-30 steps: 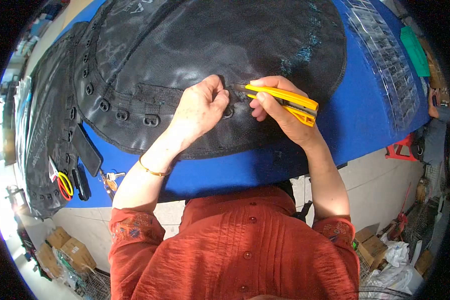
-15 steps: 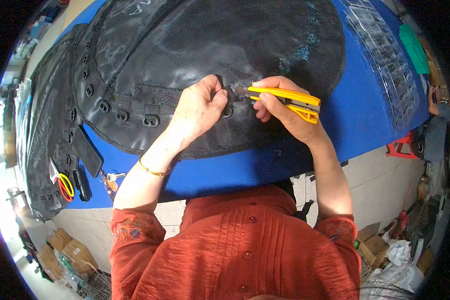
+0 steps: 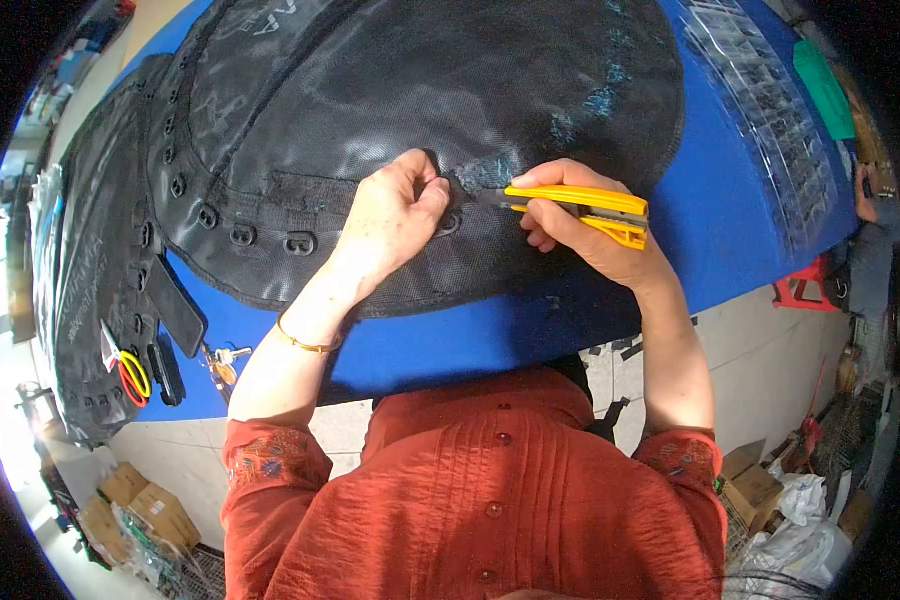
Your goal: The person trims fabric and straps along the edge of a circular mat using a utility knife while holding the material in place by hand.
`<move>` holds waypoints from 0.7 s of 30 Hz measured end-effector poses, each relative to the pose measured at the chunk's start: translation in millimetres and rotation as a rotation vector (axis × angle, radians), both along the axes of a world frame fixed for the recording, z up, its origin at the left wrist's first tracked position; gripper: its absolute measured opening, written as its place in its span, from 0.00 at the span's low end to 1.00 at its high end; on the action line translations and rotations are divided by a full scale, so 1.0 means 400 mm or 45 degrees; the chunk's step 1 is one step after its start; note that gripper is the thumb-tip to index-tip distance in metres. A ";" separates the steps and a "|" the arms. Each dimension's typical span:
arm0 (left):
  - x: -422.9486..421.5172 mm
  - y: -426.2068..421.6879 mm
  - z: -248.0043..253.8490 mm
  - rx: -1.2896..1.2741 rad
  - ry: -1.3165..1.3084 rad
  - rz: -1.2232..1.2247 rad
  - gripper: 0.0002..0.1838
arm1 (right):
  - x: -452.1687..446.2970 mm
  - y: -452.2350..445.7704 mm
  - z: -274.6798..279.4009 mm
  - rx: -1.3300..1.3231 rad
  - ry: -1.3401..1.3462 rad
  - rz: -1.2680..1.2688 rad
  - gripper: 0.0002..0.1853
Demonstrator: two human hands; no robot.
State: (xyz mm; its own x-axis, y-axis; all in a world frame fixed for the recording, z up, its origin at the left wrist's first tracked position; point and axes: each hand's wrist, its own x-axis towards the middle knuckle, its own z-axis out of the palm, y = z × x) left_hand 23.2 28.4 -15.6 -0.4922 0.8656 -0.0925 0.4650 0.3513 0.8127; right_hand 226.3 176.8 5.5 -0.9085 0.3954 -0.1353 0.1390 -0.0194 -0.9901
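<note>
A large sheet of black mesh fabric [image 3: 420,95] lies in front of me, edged with several black plastic buckles [image 3: 300,243]. My left hand [image 3: 395,208] is closed in a pinch on a black webbing strap [image 3: 457,188] sewn to the fabric. In my right hand [image 3: 598,250] is a yellow utility knife [image 3: 580,197], its blade end pointing left at the strap, just beside my left fingertips. Whether the blade touches the strap I cannot tell. Light blue thread marks [image 3: 490,172] show on the fabric above the knife.
The blue table [image 3: 450,345] carries a second black piece [image 3: 95,250] at left, scissors [image 3: 125,370], keys [image 3: 225,362] and a dark flat phone-like object [image 3: 177,308]. A clear plastic compartment tray [image 3: 760,120] lies at right, near a green object [image 3: 823,90]. Cardboard boxes [image 3: 155,510] stand on the floor.
My right hand has drawn the utility knife slightly right and down, away from my left fingers. The left hand keeps its pinch almost in place. More blue thread marks show beside the strap.
</note>
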 end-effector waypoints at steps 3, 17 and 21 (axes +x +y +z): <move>0.005 0.002 0.018 -0.021 -0.039 0.011 0.11 | 0.002 0.000 -0.006 -0.011 0.008 -0.002 0.12; 0.005 0.004 0.015 0.010 0.087 -0.027 0.12 | -0.019 -0.024 -0.032 -0.011 0.230 -0.225 0.14; 0.010 0.007 0.028 0.006 0.104 -0.021 0.10 | -0.056 -0.041 -0.050 0.006 0.319 -0.232 0.14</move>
